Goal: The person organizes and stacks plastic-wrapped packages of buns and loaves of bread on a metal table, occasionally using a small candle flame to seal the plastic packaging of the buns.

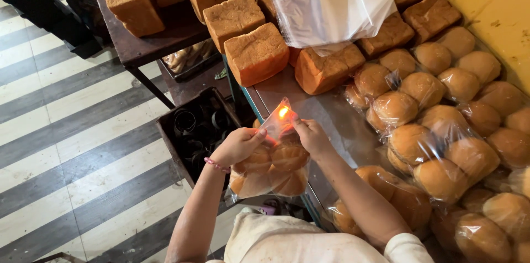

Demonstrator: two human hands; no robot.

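The bag (270, 166) hangs upright, long axis vertical, mouth up, held in the air just off the surface's (331, 116) near edge. It is clear plastic with about four or five golden round buns inside; the exact count is hidden by overlap. Its gathered top glows orange at a small flame (283, 112). The left hand (238, 146) pinches the bag's neck from the left, grip clamped on the plastic. The right hand (312, 136) pinches it from the right, fingers closed on the same neck. On the surface lie many bagged buns (436, 125), roughly a dozen square loaves (256, 53) and one loose empty bag (337, 6).
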